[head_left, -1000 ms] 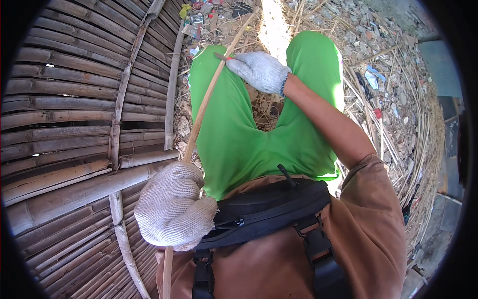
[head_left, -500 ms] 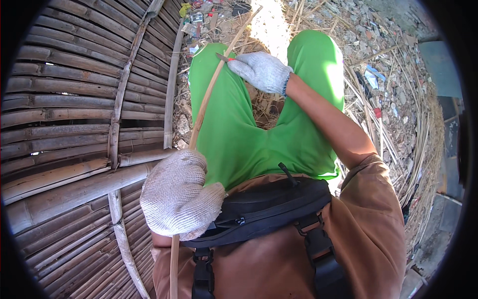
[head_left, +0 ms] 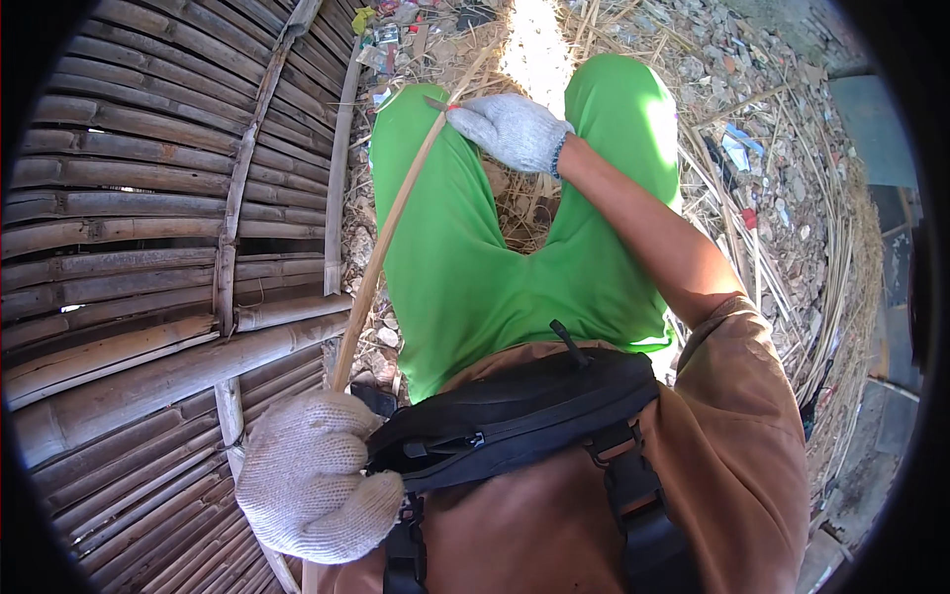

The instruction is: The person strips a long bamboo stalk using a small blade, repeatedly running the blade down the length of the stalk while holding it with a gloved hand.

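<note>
A long, thin bamboo strip (head_left: 381,243) runs slantwise from the lower left up past my left knee. My left hand (head_left: 315,477), in a whitish knit glove, is wrapped round its near part beside the black waist bag. At the left knee, my right hand (head_left: 513,131), also gloved, is closed on a small knife with a red handle (head_left: 452,109). The knife's dark blade (head_left: 433,103) lies across the strip, touching it or very close. The glove hides most of the handle. Beyond the blade the strip's far end reaches over the ground.
A slatted bamboo wall (head_left: 148,198) stands close along my left side. My green trousers (head_left: 445,267) and a black waist bag (head_left: 524,416) fill the middle. Rubble, litter and dry straw (head_left: 782,198) cover the ground ahead and to the right.
My left hand has moved down and left toward my body, drawing the strip back with it. The strip's far end has come nearer. My right hand and knife stay almost in place at the knee.
</note>
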A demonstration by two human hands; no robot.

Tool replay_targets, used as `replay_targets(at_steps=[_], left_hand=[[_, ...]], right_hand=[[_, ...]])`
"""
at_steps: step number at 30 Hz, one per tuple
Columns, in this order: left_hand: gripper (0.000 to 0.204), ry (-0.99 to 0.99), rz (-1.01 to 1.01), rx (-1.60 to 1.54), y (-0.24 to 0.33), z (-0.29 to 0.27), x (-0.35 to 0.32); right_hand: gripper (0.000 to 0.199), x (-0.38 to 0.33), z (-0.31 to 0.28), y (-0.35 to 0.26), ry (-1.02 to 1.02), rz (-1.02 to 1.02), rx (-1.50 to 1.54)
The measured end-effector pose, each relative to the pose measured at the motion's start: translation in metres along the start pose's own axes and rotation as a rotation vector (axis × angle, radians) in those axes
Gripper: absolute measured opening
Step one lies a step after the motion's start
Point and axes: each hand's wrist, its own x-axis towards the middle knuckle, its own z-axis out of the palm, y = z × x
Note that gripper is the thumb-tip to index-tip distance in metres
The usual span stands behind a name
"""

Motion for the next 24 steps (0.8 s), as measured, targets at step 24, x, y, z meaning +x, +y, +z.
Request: replay_targets(at_steps=[24], left_hand=[[0.074,0.272,0.112,-0.154,-0.074,0.065,0.034]], right_hand=[[0.037,0.066,-0.045,-0.015,0.19,0.328,0.974]])
